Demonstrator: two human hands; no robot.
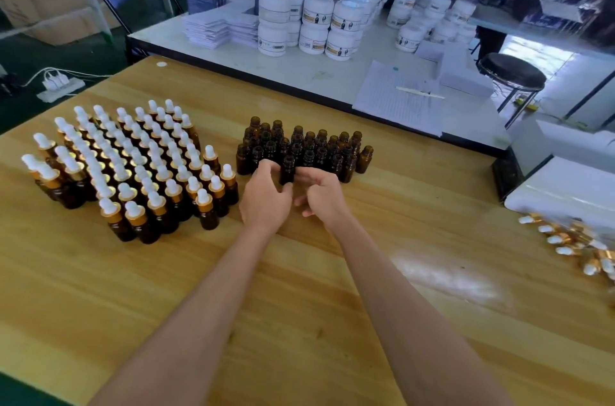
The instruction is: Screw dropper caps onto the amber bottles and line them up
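At the middle of the bench (100,289), straight ahead of us, both hands meet on one open bottle (288,172). It stands upright, mouth up, at the near edge of the cluster of uncapped amber bottles (319,149), close against its neighbours. Our left hand (266,196) curls round the bottle's left side, fingers high and thumb low near its base, so we read it as gripping the bottle. Our right hand (321,194) comes in from the other side with fingers bent and fingertips right at the bottle's right wall. Whether they pinch the glass or only touch it we cannot tell, and we see no cap in that hand. The relation that matters next runs sideways. The loose dropper caps (572,242) — white bulbs on gold collars, lying in a heap — sit far off to our right at the bench's right edge, well apart from the hands and a little nearer to us than the bottle. The right hand is the nearer one to them, so we judge it the hand to fetch a cap while the left holds the bottle standing, neck vertical, ready to take a cap straight down. The finished capped bottles (133,166) stand in rows to our left, just beside the left hand — once closed, the bottle would go that way, toward the block's near right corner.
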